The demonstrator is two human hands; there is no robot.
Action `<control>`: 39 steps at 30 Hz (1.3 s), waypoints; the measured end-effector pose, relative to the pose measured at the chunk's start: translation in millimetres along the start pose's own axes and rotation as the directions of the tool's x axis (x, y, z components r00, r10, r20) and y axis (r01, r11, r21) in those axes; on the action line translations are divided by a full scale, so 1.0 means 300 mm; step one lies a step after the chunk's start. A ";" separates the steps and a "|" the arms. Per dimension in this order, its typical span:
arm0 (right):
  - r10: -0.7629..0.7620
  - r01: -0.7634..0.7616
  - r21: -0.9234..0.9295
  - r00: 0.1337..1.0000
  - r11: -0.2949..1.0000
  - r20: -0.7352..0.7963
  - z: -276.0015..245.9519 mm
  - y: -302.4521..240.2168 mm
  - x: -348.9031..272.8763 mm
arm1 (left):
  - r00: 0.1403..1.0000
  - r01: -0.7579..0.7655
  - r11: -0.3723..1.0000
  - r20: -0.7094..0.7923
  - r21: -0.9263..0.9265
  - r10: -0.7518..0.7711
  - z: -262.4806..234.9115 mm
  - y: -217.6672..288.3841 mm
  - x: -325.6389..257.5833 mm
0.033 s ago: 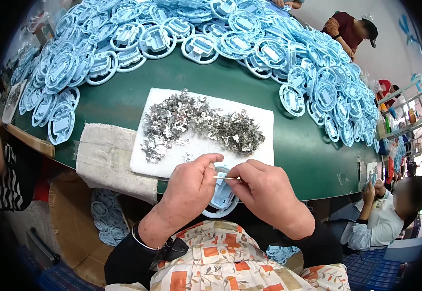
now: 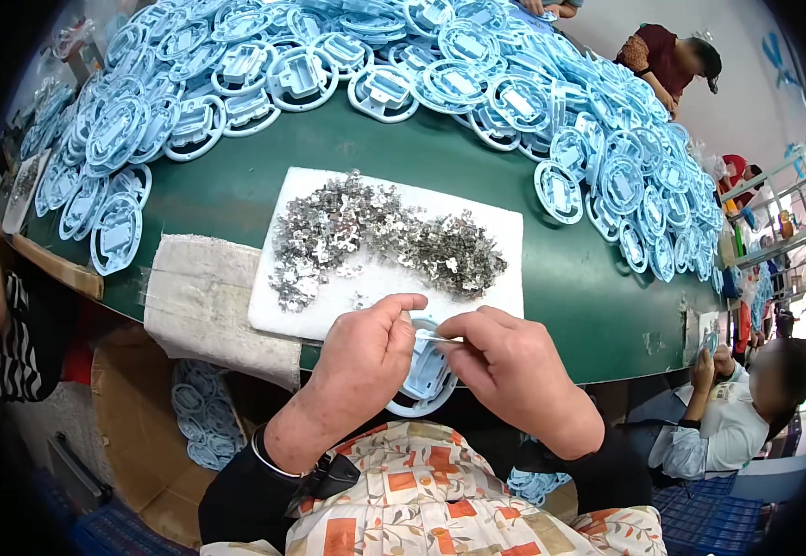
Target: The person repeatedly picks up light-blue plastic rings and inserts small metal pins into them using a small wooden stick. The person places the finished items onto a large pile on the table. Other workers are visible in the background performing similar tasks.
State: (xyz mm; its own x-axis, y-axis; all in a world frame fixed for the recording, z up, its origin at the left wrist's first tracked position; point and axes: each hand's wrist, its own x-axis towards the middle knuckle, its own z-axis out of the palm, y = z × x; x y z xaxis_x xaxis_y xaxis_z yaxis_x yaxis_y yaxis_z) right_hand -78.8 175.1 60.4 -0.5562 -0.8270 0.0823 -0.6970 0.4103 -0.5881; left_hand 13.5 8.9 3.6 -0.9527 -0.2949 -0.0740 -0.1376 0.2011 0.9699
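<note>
At the table's near edge is a light blue plastic part point(image 2: 424, 378) with an oval ring and a housing in its middle. My left hand point(image 2: 358, 360) is closed at its left side, gripping it; the fingertips underneath are hidden. My right hand point(image 2: 522, 375) is closed in a pinch over the part's upper right. A thin, pale metal strip point(image 2: 434, 338) runs from the right fingertips across the housing towards my left thumb. Its full shape is hidden. Just beyond my hands, small silvery metal clips point(image 2: 347, 227) lie heaped on a white foam board point(image 2: 500, 215).
Many light blue ring-shaped parts point(image 2: 389, 90) are piled along the far side of the green table point(image 2: 598, 306). A whitish cloth-covered pad point(image 2: 208, 292) lies left of the board. Below it, a cardboard box point(image 2: 130, 435) holds more blue parts. A co-worker point(image 2: 732, 408) sits at right.
The thin metal strip now tilts slightly down to the right, where it lay nearly level before. My right fingers have shifted very slightly; my left hand stays in place.
</note>
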 end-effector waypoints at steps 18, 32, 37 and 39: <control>0.025 0.001 -0.278 0.996 0.961 0.090 -0.017 0.002 -0.085 | 1.000 -0.016 1.000 -0.020 0.018 0.016 -0.002 -0.002 0.005; 0.028 0.022 -0.437 0.994 0.899 0.108 -0.022 -0.026 -0.090 | 1.000 -0.004 1.000 -0.008 0.008 0.004 -0.006 -0.005 0.006; 0.040 0.029 -0.450 0.989 0.892 0.143 -0.031 -0.032 -0.076 | 0.999 -0.031 0.999 -0.022 0.026 0.031 -0.002 -0.014 0.008; 0.041 0.039 -0.446 0.985 0.894 0.168 -0.038 -0.037 -0.067 | 0.999 -0.040 0.999 -0.021 0.025 0.041 -0.005 -0.008 0.005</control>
State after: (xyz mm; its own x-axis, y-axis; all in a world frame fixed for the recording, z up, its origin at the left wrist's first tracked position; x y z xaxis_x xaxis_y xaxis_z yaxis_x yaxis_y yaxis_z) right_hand -65.1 191.5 74.3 -0.5003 -0.8623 -0.0780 -0.8469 0.5061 -0.1634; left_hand 12.8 6.7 1.5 -0.9514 -0.3064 -0.0296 -0.1060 0.2357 0.9660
